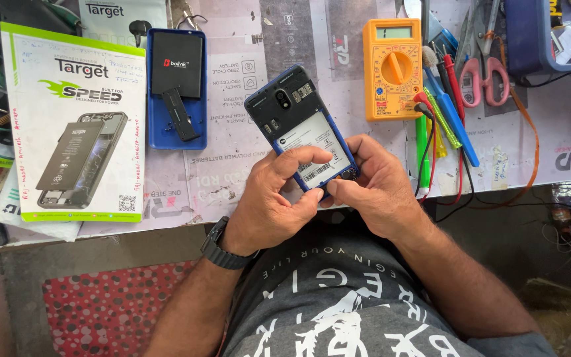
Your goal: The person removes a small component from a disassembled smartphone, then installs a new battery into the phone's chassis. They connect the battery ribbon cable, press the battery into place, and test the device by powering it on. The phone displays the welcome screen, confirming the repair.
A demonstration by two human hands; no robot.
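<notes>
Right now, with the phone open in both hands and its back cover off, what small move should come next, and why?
Probably reach the left hand for the black battery lying in the blue back cover. The phone shows an empty battery bay with only a white label, and both hands, the right hand included, grip just its lower end, so the bay is open to receive it.

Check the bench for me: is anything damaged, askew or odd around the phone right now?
Nothing looks broken. The phone in both hands (left hand, right hand) has its back off and the battery bay bare. The back cover lies apart with a black battery on it. Red and black leads trail off the bench edge.
</notes>
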